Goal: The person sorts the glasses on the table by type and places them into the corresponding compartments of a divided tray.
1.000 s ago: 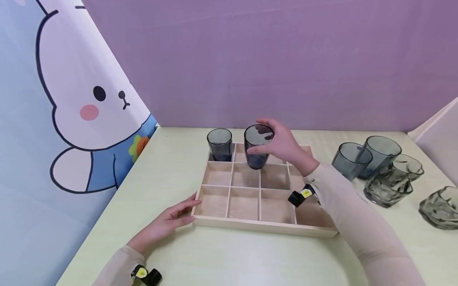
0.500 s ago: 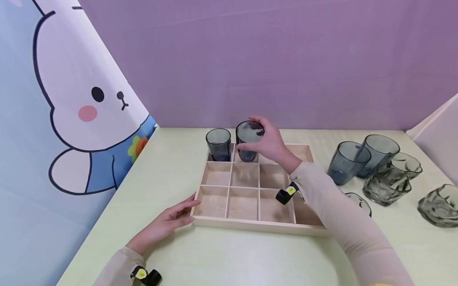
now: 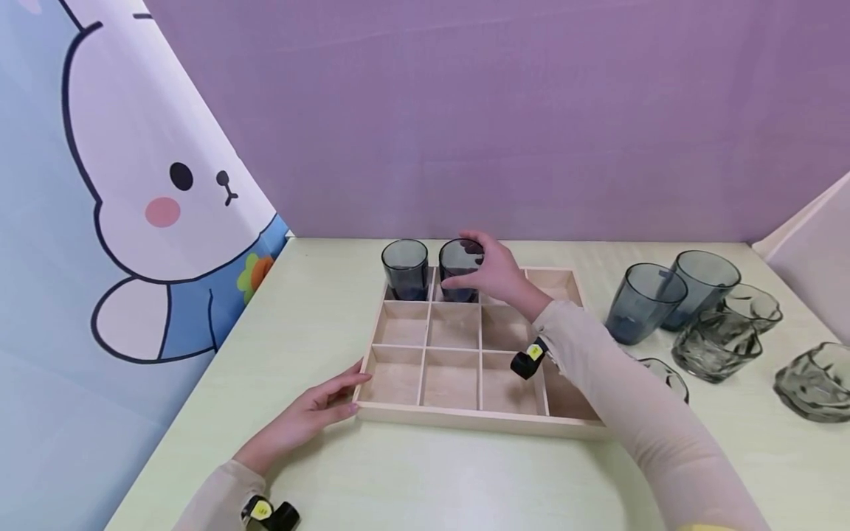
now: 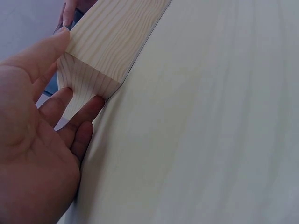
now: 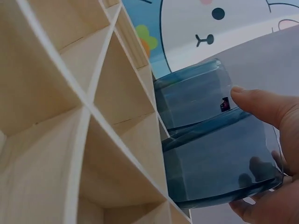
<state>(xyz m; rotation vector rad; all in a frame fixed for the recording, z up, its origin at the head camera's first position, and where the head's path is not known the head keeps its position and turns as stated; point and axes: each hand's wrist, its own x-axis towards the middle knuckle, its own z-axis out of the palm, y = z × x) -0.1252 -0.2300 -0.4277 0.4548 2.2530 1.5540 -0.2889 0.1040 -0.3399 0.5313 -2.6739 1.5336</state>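
Observation:
In the head view, a wooden divided box (image 3: 454,376) lies on the table. Two smoky blue-grey drinking glasses stand in its back row: one glass (image 3: 406,270) in the left corner compartment, the other glass (image 3: 458,274) in the compartment beside it. My right hand (image 3: 501,271) holds that second glass near its rim, thumb on the near side and fingers behind. The right wrist view shows both glasses side by side, upright in the box. My left hand (image 3: 312,407) touches the box's front left corner with thumb and fingertips, its fingers extended.
On the right, two tall blue-grey glasses (image 3: 645,302) stand close together, beside several low, wavy clear-grey glasses (image 3: 717,346). One low glass (image 3: 817,383) sits farther right. Another glass (image 3: 667,380) is partly hidden by my right sleeve. A purple backdrop (image 3: 498,125) rises behind the table.
My right hand has carried the second glass left and then lowered it into the back-row compartment beside the first glass. My left hand has stayed at the box's corner.

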